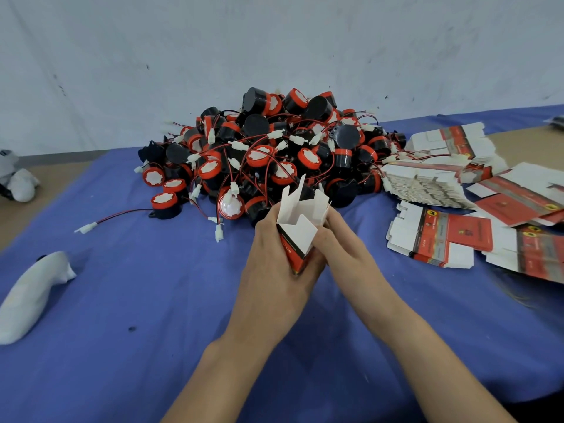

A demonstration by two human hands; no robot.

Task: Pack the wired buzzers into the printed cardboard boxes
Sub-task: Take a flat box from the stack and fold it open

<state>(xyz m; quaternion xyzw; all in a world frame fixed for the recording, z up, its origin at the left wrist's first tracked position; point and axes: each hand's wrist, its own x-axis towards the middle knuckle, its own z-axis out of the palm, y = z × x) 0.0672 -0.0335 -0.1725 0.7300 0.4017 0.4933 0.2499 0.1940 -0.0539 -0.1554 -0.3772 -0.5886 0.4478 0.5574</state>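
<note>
Two bare forearms reach forward over the blue cloth [152, 346] covering the tabletop; the left grip [274, 264] is wrapped around the lower body of a printed cardboard box [297, 239], fingers curled against its red and black side; the right grip [338, 239] grasps the same box from the right, fingers closed on its wall below the flaps; the box is held roughly upright above the cloth, its white top flaps open and splayed (whether anything is inside cannot be told). Off to the left lies a white cloth item [33, 296]; to the right, flat box blanks [439, 239] lie in fanned stacks. Just beyond the box rises the pile of wired buzzers [274, 148], black bodies with red caps, thin leads and white connectors tangled together; one buzzer [164, 206] sits at the pile's left edge, its lead trailing leftward; behind everything stands a pale wall [274, 41].
</note>
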